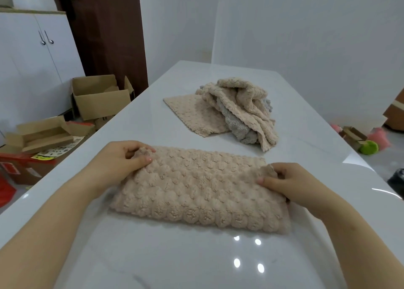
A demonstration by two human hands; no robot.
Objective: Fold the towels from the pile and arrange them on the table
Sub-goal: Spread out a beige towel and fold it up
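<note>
A beige bubble-textured towel (201, 190) lies folded into a long rectangle on the white table (175, 262) in front of me. My left hand (122, 160) pinches its far left corner between thumb and fingers. My right hand (293, 184) pinches the far right corner the same way. Further back sits the pile of towels (238, 109), crumpled beige ones with a grey one (238, 127) tucked among them. One beige towel (192, 111) of the pile spreads flat toward the left.
Open cardboard boxes (100, 96) and flattened cartons (41, 135) stand on the floor left of the table, by a white cabinet (32, 48). On the floor to the right lie pink and green items (369, 146) and a small box.
</note>
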